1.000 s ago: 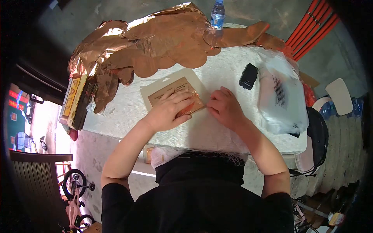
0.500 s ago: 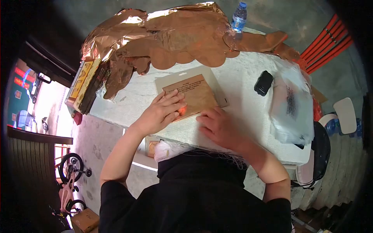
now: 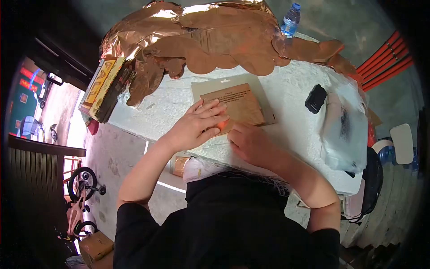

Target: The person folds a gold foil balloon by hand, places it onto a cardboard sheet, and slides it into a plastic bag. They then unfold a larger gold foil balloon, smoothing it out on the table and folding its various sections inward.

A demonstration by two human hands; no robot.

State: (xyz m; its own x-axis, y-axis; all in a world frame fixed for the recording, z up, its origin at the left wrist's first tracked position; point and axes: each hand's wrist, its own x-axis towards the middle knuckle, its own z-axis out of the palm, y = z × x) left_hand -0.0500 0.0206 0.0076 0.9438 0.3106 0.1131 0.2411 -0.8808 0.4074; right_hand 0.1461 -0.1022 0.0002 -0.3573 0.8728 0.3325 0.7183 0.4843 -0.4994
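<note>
A flat brown plastic packet (image 3: 244, 107) with printed text on its upper part lies on a larger grey card (image 3: 266, 101) that has a hang hole at its top. My left hand (image 3: 201, 124) lies on the packet's left side with its fingers stretched out. A small orange-red patch shows beside that hand's fingertips. Against the packet's lower edge, my right hand (image 3: 251, 142) has its fingers curled inward. Whatever may be between those fingers is hidden.
Shiny copper-coloured foil sheeting (image 3: 215, 40) covers the far side of the white-covered table (image 3: 156, 116). A water bottle (image 3: 291, 20) stands behind it. To the right are a black object (image 3: 316, 98) and clear plastic bags (image 3: 342, 134). Yellow boxes (image 3: 104, 85) stand at the left edge.
The whole view has shifted slightly, so the table and things appear farther right. My right hand has moved leftward along the packet's lower edge, closer to my left hand, its fingers more curled.
</note>
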